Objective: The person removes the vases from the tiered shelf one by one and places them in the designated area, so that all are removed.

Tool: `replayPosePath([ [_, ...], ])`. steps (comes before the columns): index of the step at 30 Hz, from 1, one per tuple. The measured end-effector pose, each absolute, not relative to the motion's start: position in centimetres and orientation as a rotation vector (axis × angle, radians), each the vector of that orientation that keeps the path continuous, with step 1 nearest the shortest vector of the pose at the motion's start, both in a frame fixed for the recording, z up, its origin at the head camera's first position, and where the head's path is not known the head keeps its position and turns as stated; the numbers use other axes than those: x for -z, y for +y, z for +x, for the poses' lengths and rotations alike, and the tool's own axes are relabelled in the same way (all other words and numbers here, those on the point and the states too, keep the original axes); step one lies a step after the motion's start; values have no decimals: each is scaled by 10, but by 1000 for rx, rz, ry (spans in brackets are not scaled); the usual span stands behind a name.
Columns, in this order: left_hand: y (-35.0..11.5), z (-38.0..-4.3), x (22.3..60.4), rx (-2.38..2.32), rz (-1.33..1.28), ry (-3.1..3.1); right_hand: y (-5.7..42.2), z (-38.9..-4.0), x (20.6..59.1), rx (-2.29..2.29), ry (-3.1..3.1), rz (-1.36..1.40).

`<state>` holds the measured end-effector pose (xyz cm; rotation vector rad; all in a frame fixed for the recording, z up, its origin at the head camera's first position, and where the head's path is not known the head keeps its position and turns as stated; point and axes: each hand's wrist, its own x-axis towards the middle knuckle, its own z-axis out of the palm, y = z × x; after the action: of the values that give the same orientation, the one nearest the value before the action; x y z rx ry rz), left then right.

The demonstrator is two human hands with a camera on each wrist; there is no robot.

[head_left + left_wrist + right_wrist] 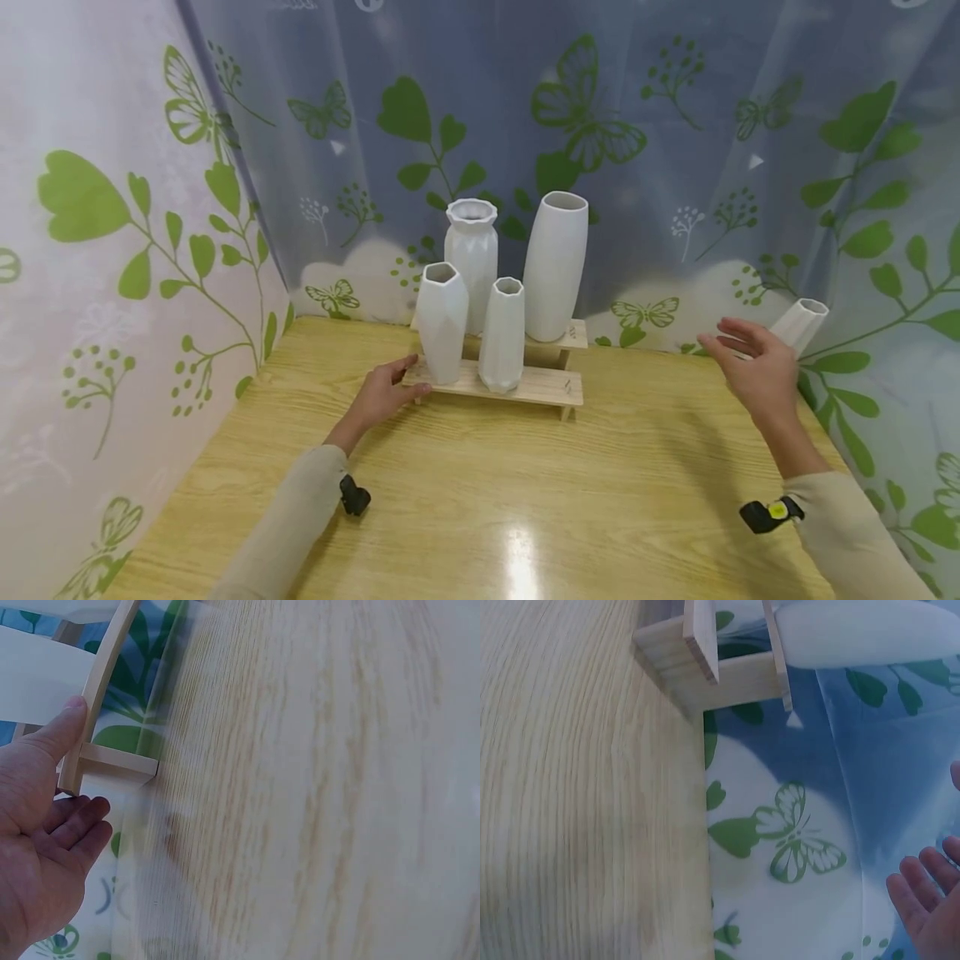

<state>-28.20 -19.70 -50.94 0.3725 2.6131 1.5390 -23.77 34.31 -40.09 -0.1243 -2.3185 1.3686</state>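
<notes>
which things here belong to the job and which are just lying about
Likely the job:
wooden stand, held by the left hand
four white vases standing on it
fifth vase, partly behind the right hand

Just around:
patterned cloth
table

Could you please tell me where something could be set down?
The table is bare in front of the wooden stand, between the sleeves, and right of the stand, toward the right hand. The stand is crowded: four white vases on it, the left hand at its left end.

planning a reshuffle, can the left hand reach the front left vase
Probably yes, if it lets go: the left hand grips the wooden stand beside the front left vase, nothing between.
</notes>
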Motion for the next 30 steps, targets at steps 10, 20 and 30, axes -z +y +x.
replayPosePath([
  [10,-197,-283,510,-1537,363,2618,306,-242,394,-1356,-2354,84],
  [20,-198,-284,512,-1545,376,2626,271,-243,385,-1335,-2422,217],
  [30,-199,-284,512,-1547,361,2619,235,-253,381,-1305,-2480,362],
])
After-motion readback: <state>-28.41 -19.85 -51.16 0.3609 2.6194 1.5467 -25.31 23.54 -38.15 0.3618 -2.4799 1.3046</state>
